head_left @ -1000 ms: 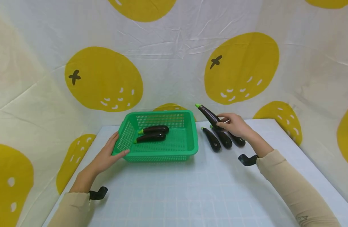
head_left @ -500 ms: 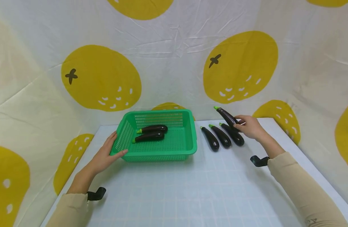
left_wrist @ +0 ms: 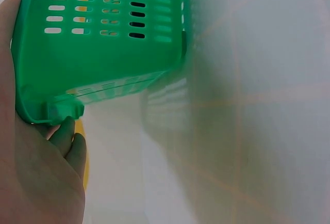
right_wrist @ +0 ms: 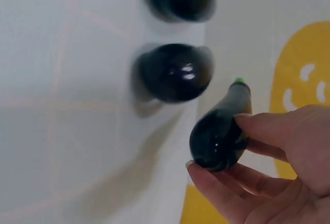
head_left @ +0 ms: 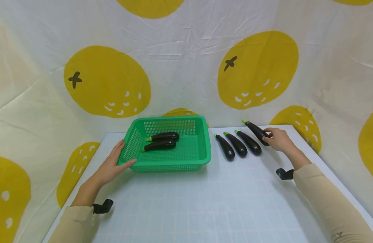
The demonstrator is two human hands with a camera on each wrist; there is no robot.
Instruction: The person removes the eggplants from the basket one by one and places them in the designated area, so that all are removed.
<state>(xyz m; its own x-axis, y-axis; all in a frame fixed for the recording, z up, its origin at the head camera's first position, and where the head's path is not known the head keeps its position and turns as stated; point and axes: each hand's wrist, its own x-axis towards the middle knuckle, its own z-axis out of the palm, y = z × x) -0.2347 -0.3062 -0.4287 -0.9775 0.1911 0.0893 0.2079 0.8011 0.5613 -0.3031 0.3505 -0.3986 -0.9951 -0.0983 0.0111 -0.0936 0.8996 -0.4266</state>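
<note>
My right hand pinches a dark eggplant with a green stem between thumb and fingers. In the right wrist view this eggplant is just above the table, its shadow apart from it. To its left, three more eggplants lie side by side on the table. The left hand grips the left end of a green plastic basket, thumb over the front rim. In the left wrist view its fingertips curl under the basket's rim. Two eggplants lie inside the basket, stems pointing left.
A pale checked cloth covers the table. Behind it and at both sides hangs a white sheet printed with large yellow fruit. A black camera mount is strapped on each wrist.
My right hand has carried its eggplant to the right and lowered it, from over the row on the table to the row's right side. The left hand stays at the basket.
</note>
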